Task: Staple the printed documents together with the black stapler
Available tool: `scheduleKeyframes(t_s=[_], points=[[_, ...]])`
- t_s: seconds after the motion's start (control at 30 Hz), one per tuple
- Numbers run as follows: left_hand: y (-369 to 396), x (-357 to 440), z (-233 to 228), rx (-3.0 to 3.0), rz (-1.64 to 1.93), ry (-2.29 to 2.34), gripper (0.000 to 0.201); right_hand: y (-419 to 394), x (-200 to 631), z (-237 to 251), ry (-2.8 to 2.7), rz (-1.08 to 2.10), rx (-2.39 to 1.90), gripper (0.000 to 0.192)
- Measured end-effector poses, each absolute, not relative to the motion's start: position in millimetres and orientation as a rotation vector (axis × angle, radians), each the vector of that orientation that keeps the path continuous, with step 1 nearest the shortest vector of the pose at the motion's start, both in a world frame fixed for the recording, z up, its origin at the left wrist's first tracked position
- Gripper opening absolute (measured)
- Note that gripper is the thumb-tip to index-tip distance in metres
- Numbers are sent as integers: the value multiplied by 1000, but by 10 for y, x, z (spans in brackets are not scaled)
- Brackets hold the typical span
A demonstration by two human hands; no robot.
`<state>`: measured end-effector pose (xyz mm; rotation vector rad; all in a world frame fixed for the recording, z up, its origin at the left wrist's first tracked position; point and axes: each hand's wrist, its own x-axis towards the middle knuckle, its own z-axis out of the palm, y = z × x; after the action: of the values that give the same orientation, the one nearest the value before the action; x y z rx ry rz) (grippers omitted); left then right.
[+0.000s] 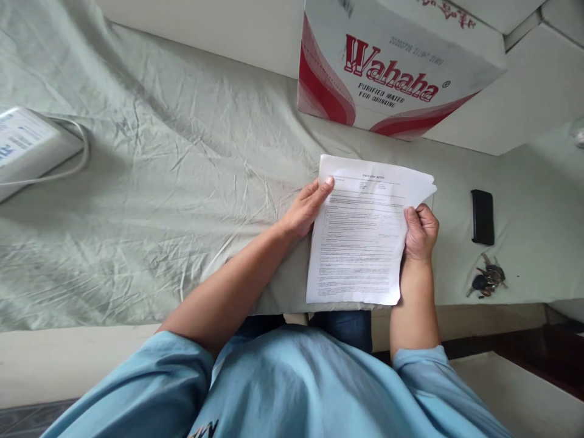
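- A sheaf of printed papers [360, 237] was held over the near edge of the grey-green sheet [159, 201].
- The right hand [420, 232] was closed on the papers' right edge, thumb on top.
- The left hand [306, 208] was laid along the papers' left edge, fingers extended, thumb on the page.
- Right of the papers, a black phone [482, 216] and keys [488, 280] were seen.
- Beyond the papers, a water carton [392, 67] was seen.

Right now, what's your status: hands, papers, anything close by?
Left hand on left edge of the papers. Right hand grips right edge. Water carton beyond; phone and keys to the right.
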<state>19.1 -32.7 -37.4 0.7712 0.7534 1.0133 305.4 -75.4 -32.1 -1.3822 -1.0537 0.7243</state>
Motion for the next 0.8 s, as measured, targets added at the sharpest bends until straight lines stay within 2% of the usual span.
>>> scheduleKeyframes(t_s=[0.13, 0.4, 0.8], points=[[-322, 150, -323, 886, 880, 671, 69, -735, 3022, -315, -1032, 747, -1346, 52], [-311, 104, -285, 1137, 737, 788, 61, -720, 3023, -342, -914, 756, -1272, 43], [-293, 101, -316, 1311, 721, 818, 49, -654, 3173, -314, -824, 679, -1222, 47]])
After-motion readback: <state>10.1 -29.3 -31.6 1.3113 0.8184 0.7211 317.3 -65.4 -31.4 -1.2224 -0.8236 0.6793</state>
